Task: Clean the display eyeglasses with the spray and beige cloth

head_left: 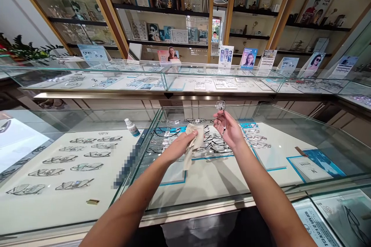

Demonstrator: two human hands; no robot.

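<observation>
My left hand [181,144] is closed on a cream cloth [194,139], whose lower end hangs down over the glass counter. To its right, my right hand [232,129] grips a pair of eyeglasses [220,114] raised on end. One lens, with a pale marking on it, sticks up above the fingers; the other lies beside the palm and is partly hidden. Cloth and glasses are apart from each other. Beneath both hands, several rows of eyeglass frames [222,146] lie inside the display case.
A white bottle [132,127] stands left of my hands. More eyeglasses [82,166] lie in rows in the left case. A blue-and-white card [310,166] is at the right. Behind runs another glass counter [191,70] with upright advert cards [226,57], and shelves [162,9] line the wall.
</observation>
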